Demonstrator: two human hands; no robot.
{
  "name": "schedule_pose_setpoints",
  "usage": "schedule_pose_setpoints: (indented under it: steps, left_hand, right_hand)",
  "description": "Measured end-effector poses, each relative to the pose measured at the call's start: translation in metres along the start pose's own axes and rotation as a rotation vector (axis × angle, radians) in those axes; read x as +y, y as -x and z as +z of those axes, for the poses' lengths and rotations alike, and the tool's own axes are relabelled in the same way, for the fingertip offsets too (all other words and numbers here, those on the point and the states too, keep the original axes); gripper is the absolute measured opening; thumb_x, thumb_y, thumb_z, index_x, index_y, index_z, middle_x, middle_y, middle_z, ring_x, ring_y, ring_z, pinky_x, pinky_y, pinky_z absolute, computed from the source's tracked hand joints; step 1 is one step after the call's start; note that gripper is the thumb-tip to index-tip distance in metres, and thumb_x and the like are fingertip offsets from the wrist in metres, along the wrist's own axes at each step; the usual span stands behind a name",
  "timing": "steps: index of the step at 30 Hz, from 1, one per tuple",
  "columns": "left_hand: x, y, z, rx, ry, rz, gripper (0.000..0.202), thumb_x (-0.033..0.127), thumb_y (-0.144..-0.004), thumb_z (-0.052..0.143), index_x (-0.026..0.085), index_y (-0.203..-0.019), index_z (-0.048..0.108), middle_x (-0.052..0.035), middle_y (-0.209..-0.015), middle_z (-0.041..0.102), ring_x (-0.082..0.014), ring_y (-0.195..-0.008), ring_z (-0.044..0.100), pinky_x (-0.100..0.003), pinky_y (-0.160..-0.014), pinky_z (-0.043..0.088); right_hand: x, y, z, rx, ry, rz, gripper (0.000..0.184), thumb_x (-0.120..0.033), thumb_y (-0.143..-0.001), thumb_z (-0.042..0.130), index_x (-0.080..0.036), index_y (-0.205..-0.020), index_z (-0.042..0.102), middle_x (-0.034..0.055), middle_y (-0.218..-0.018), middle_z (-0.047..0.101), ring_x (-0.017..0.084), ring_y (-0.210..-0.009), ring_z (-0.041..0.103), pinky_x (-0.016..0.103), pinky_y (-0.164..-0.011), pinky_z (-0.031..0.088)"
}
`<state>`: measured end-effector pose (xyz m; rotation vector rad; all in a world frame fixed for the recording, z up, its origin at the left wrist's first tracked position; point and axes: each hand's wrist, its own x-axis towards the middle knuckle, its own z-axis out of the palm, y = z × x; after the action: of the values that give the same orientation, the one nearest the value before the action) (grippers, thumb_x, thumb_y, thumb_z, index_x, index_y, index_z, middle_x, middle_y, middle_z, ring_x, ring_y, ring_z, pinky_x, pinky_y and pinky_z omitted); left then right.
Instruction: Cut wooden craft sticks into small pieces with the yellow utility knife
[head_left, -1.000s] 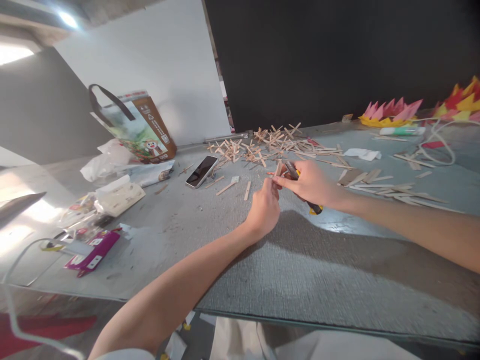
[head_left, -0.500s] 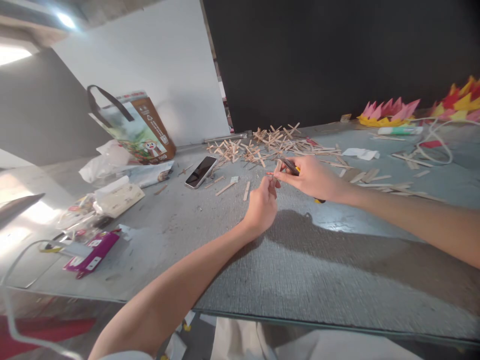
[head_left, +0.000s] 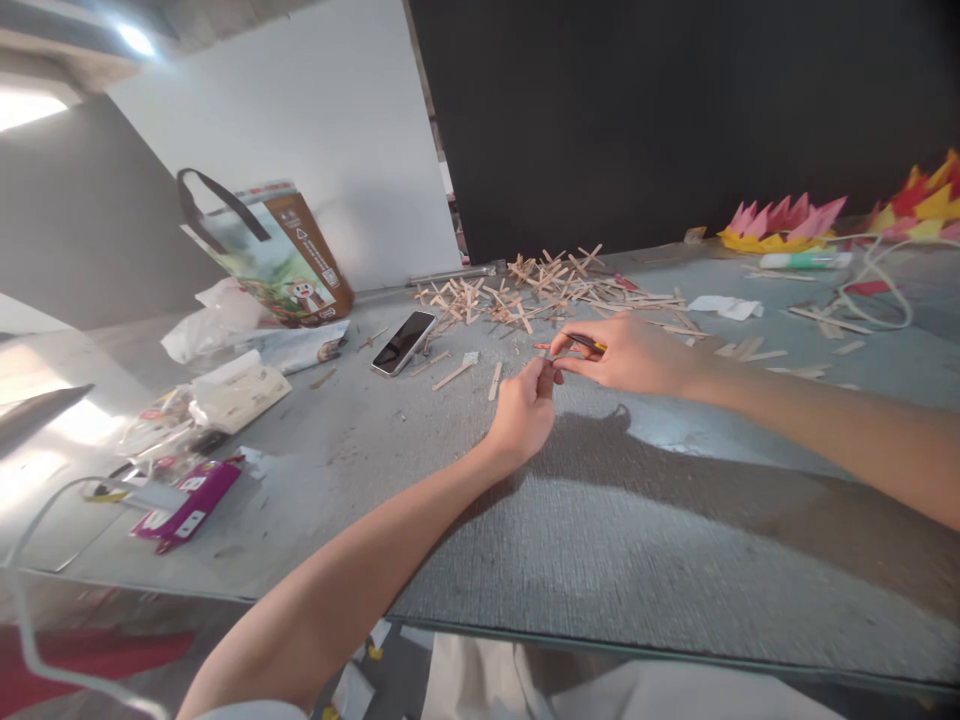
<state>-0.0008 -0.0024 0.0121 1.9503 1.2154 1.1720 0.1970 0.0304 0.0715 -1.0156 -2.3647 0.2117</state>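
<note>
The right hand (head_left: 637, 352) is grasping a black-and-yellow tool (head_left: 587, 343), its fingers wrapping around it above the middle of the desk (head_left: 675, 560). The left hand (head_left: 523, 410) is sitting just beside it, fingers clenched in a pinch — whether they are grasping anything is too hidden to tell. The two sets of fingertips are coming together between the desk's near and far edges. Beyond them, a heap of wooden sticks (head_left: 562, 285) is sprawling toward the far edge, and a short loose stick (head_left: 495, 381) is lying near the left hand. A smartphone (head_left: 403, 343) is resting left of the heap. A carrier bag (head_left: 300, 255) is standing near the far left corner, while a purple packet (head_left: 199, 500) is lying toward the left end, by the near edge. Toward the far right corner, a pink-and-yellow paper flower (head_left: 784, 230) is sitting — a green-and-white tube (head_left: 806, 261) is lying just in front.
</note>
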Motion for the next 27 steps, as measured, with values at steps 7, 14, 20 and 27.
schedule_pose_setpoints:
  steps: [7, 14, 20, 27]
  left_hand:
    - [-0.001, -0.003, -0.001, -0.057, -0.015, 0.013, 0.03, 0.025, -0.104, 0.043, 0.018, -0.083, 0.063, 0.0035, -0.064, 0.052, -0.0117, -0.06, 0.046, -0.025, -0.065, 0.035]
    - [-0.002, -0.003, -0.002, -0.1, -0.024, 0.012, 0.034, 0.029, -0.106, 0.043, 0.018, -0.082, 0.064, 0.0027, -0.064, 0.054, -0.0125, -0.061, 0.048, -0.025, -0.066, 0.035]
    - [-0.004, -0.003, -0.001, -0.141, -0.057, 0.013, 0.034, 0.029, -0.105, 0.044, 0.018, -0.08, 0.066, 0.0017, -0.065, 0.057, -0.0127, -0.06, 0.048, -0.026, -0.064, 0.035]
    - [-0.005, -0.004, -0.001, -0.123, -0.026, -0.001, 0.034, 0.028, -0.104, 0.045, 0.018, -0.079, 0.066, 0.0014, -0.065, 0.058, -0.0136, -0.063, 0.051, -0.026, -0.066, 0.037]
  right_hand:
    - [0.007, 0.0, -0.008, -0.144, 0.046, -0.193, 0.017, -0.036, -0.102, 0.061, -0.029, -0.104, 0.076, -0.0033, -0.067, 0.068, 0.015, -0.055, 0.053, 0.029, -0.061, 0.031]
    - [0.011, -0.001, -0.011, -0.179, 0.067, -0.252, 0.022, -0.033, -0.102, 0.057, -0.03, -0.096, 0.078, -0.0005, -0.074, 0.074, 0.019, -0.063, 0.061, 0.03, -0.062, 0.032]
    - [0.01, -0.001, -0.011, -0.233, 0.072, -0.263, 0.023, -0.025, -0.101, 0.056, -0.03, -0.094, 0.077, -0.0007, -0.08, 0.076, 0.019, -0.069, 0.065, 0.03, -0.063, 0.034]
    - [0.013, 0.002, -0.004, -0.232, 0.174, -0.249, 0.02, -0.03, -0.105, 0.054, -0.028, -0.104, 0.074, 0.0006, -0.081, 0.076, 0.018, -0.064, 0.063, 0.03, -0.061, 0.032]
